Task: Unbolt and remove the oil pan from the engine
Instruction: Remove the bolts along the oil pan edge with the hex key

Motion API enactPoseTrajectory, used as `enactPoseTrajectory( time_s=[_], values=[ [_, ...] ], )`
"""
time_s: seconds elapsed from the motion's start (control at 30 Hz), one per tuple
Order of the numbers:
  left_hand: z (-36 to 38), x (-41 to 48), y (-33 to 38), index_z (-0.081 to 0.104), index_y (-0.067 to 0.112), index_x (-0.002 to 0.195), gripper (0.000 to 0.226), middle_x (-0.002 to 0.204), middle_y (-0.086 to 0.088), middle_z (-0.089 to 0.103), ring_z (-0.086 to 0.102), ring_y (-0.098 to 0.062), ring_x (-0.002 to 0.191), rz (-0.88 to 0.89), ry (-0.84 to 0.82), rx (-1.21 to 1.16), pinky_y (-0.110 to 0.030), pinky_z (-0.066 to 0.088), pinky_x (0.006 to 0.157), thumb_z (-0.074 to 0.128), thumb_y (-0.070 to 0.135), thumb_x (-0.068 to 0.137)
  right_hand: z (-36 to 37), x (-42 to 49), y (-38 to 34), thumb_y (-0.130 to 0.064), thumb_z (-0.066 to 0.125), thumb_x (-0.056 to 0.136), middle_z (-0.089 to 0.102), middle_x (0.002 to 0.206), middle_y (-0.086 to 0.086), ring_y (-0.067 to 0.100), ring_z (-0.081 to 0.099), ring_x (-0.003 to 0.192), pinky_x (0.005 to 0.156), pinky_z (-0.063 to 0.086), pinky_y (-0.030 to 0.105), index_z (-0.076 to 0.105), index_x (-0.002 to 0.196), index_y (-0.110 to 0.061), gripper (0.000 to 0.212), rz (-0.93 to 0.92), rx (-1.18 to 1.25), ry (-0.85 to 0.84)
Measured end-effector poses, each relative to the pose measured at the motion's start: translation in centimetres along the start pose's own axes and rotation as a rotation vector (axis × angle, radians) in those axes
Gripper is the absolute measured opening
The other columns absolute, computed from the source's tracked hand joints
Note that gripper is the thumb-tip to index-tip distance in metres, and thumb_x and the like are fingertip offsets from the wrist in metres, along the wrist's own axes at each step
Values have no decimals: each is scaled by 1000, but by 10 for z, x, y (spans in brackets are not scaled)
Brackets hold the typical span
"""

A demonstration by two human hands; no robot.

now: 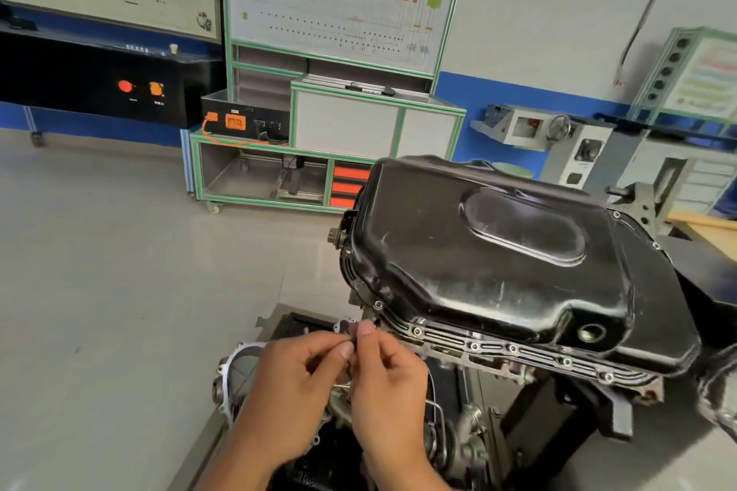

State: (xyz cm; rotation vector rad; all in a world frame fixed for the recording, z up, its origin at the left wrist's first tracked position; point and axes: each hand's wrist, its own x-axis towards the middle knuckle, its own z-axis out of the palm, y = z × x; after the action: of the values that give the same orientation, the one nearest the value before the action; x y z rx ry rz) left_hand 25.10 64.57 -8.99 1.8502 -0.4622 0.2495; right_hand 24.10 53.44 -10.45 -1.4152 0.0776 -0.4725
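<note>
Pan still seated on engine at 3 o'clock, flange bolts in along near edge, so barely started by my read; left hand and right hand together at 6 o'clock, fingertips pinching a small part, maybe a bolt, can't tell.

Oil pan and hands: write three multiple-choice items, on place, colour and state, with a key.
1. Relative to the oil pan, where do the left hand and right hand meet? A on its top; B beside its near-left corner; C behind it.
2. The pan is: A black; B red; C silver.
3. The pan is: A on the floor; B lifted clear; C seated on the engine.
Key: B, fingertips pinch a small part there; A, glossy black; C, bolts line its flange.
</note>
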Motion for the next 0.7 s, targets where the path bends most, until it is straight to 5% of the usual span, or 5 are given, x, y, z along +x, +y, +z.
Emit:
enactPoseTrajectory(
  time_s=[0.13, 0.33, 0.53, 0.7],
  values=[
    [6, 21, -7, 75, 44, 92, 28, 80, 20, 74, 70, -3, 76, 44, -16, 64, -19, 54, 66, 63, 18, 94, -3, 19, 6, -32, 56, 100, 45, 49, -4, 10, 36, 47, 46, 33, 23, 56, 54, -18, 48, -43, -6, 24],
    [3, 32, -13, 76, 37, 83, 25, 73, 17, 72, 68, -3, 69, 58, -22, 101, -11, 48, 60, 63, 17, 94, 2, 26, 13, -21, 51, 105, 49, 52, -4, 9, 40, 50, 50, 36, 23, 57, 65, -3, 44, -74, 41, 29],
    [-4, 32, -21, 78, 31, 89, 19, 75, 5, 73, 69, -17, 69, 6, -44, 70, -38, 56, 66, 62, 21, 95, 10, 19, 13, -18, 50, 105, 49, 54, -4, 10, 41, 52, 50, 37, 22, 64, 70, -7, 39, -62, 63, 48],
    [-7, 38, -21, 78, 25, 88, 20, 76, 1, 73, 66, -15, 67, 22, -131, 75, -36, 57, 66, 60, 20, 97, 16, 15, 14, -17, 51, 104, 49, 55, 1, 13, 41, 52, 49, 36, 26, 65, 67, -9, 40, -25, 158, 111]
  ],
)
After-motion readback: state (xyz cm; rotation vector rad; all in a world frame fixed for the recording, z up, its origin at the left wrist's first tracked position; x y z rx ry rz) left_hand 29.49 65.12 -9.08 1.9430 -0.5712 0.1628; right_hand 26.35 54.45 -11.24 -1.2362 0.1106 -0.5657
